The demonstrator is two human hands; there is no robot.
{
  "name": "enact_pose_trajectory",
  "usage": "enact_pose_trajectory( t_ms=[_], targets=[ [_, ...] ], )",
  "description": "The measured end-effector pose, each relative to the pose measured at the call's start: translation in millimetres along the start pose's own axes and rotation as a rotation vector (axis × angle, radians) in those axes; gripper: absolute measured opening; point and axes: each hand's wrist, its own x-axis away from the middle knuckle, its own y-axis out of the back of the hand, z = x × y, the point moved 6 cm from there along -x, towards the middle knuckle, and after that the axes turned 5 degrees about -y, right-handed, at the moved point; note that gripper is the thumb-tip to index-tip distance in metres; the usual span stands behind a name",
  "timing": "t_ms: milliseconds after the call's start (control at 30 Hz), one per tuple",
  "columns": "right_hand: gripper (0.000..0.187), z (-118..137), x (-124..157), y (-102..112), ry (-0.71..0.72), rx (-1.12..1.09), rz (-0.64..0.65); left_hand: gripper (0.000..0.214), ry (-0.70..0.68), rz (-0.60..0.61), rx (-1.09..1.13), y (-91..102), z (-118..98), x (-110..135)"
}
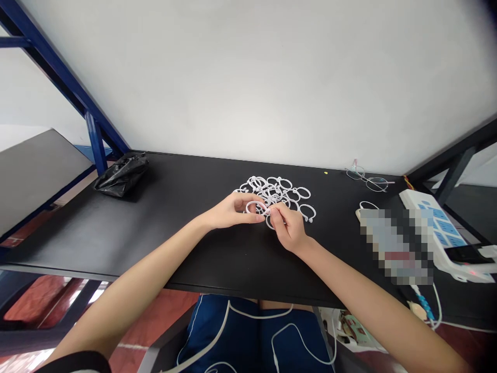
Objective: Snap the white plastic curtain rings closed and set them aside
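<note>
A white plastic ring [257, 201], like a shower curtain ring, is held up between my two hands. My left hand [233, 211] curves around its left side, with fingers above and thumb below. Pinched closed, my right hand [289, 225] grips the ring's right end, where the fingertips hide the joint. Right behind and beneath my hands lies a loose pile of similar white rings [275, 194] on the black table [186, 197]. Some of these overlap, and several show a small round knob. One ring [308, 211] lies at the pile's right edge.
A crumpled black plastic bag [123, 173] sits at the table's back left. To the right lie eyeglasses [368, 178], a blurred-out phone-like object [396, 246] with a cable, and a white power strip [442, 228]. A white wall [240, 77] rises behind the table.
</note>
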Motion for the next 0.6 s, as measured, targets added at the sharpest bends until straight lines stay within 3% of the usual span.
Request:
enact_pose_trajectory(
  t_ms=[600],
  targets=[
    [0.019,3.6,-1.6,-2.9,0.026,0.024,0.023,0.019,-0.001,0.043,-0.027,-1.9,2.1,1.1]
  ],
)
